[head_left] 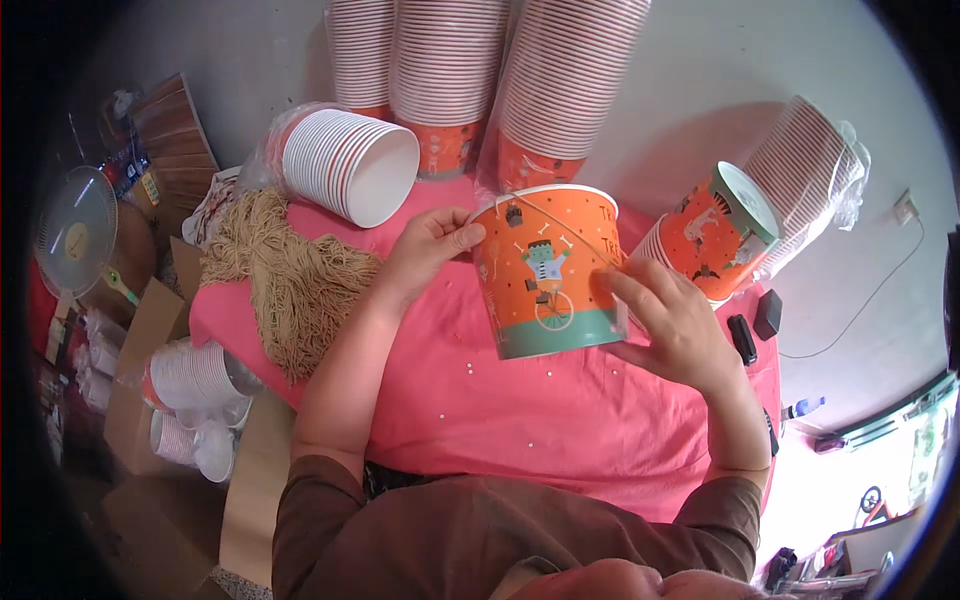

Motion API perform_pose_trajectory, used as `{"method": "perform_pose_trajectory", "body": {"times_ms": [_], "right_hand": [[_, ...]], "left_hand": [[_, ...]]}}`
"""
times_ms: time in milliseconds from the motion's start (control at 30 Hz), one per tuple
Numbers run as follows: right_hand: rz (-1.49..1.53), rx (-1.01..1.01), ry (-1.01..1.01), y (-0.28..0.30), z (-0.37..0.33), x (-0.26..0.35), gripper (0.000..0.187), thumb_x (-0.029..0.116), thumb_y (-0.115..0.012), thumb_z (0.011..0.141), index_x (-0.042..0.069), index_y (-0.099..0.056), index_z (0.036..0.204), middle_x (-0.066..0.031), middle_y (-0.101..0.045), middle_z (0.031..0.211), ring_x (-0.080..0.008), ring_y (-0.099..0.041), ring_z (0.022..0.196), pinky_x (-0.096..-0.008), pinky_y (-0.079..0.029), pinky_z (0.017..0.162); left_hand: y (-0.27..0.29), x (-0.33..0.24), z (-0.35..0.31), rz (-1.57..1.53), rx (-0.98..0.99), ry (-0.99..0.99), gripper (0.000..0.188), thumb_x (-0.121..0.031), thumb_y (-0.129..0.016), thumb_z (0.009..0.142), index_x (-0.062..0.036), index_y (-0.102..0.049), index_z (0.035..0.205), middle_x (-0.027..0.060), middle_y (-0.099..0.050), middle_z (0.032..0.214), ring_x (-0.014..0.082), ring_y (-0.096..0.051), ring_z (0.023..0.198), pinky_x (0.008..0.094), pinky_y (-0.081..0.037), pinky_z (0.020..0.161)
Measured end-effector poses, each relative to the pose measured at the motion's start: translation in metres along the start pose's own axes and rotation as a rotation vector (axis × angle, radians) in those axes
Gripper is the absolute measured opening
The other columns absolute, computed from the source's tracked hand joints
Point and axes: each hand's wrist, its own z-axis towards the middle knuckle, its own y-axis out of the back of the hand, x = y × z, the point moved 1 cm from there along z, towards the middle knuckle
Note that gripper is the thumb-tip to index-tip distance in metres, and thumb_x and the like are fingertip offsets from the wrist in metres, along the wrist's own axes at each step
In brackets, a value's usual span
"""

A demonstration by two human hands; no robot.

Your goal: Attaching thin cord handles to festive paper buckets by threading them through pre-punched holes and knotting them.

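Above the table's middle I hold an orange paper bucket (pixel 510 285) with a green base band and a cartoon figure on its side. At its upper left, the thumb and fingers of my left hand (pixel 432 250) pinch near the white rim. My right hand (pixel 672 320) grips the lower right side, fingers spread over the wall and thumb toward the base. A thin tan cord (pixel 562 222) runs slantwise across the bucket's front, from near the rim toward my right fingers. Where its ends are fixed, I cannot tell. A heap of tan cords (pixel 305 285) lies left of my left forearm.
Tall bagged bucket stacks (pixel 450 70) stand against the wall. One nested stack (pixel 345 165) lies on its side. More buckets (pixel 720 235) lean at the right, near small black objects (pixel 742 340). Small white bits dot the pink tablecloth (pixel 480 430). A cardboard box (pixel 255 490) stands at left.
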Motion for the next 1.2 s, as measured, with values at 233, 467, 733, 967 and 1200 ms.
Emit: {"method": "perform_pose_trajectory", "body": {"times_ms": [233,467,733,967,1200], "right_hand": [[0.098,-0.093,0.014,0.037,0.006,-0.022,0.058,0.025,-0.082,0.072,0.001,-0.059,0.119,-0.0135,-0.063,0.108,-0.0337,-0.059,0.098,-0.0430,-0.050,0.084],[0.526,-0.621,-0.750,0.104,-0.041,-0.114,0.064,0.032,-0.060,0.098,-0.002,-0.040,0.147,-0.0125,-0.054,0.138,-0.0229,-0.051,0.128,-0.0345,-0.040,0.107],[0.530,-0.511,-1.010,0.184,-0.065,-0.188,0.067,0.056,-0.052,0.096,0.000,-0.055,0.132,-0.0113,-0.070,0.090,-0.0168,-0.065,0.056,-0.0265,-0.053,0.045],[0.602,-0.250,-1.258,0.144,-0.084,-0.234,0.076,0.072,-0.048,0.089,-0.002,-0.065,0.093,-0.0139,-0.066,0.066,-0.0213,-0.063,0.047,-0.0286,-0.052,0.042],[0.639,-0.195,-1.307,0.108,-0.081,-0.209,0.070,0.065,-0.045,0.093,-0.003,-0.062,0.085,-0.0145,-0.061,0.060,-0.0270,-0.065,0.046,-0.0326,-0.052,0.040]], "left_hand": [[-0.006,0.011,0.002,-0.051,0.064,-0.046,0.022,-0.020,-0.063,0.099,-0.0009,-0.064,0.111,0.0023,-0.068,0.099,0.0102,-0.064,0.088,0.0262,-0.053,0.080],[-0.006,0.013,0.001,0.147,-0.017,0.052,0.018,-0.015,-0.060,0.100,-0.0007,-0.060,0.111,0.0041,-0.067,0.100,0.0111,-0.066,0.089,0.0246,-0.053,0.076],[-0.005,0.016,0.003,0.179,0.017,0.042,0.015,-0.012,-0.061,0.099,0.0002,-0.062,0.106,0.0047,-0.067,0.097,0.0117,-0.066,0.088,0.0242,-0.053,0.075],[-0.008,0.019,0.003,0.237,0.041,0.056,0.014,-0.012,-0.061,0.098,-0.0003,-0.063,0.105,0.0041,-0.067,0.096,0.0104,-0.065,0.087,0.0238,-0.052,0.076],[-0.006,0.019,0.002,0.238,0.067,0.056,0.014,-0.012,-0.061,0.098,-0.0007,-0.064,0.106,0.0030,-0.068,0.097,0.0086,-0.064,0.089,0.0227,-0.051,0.077]]}}
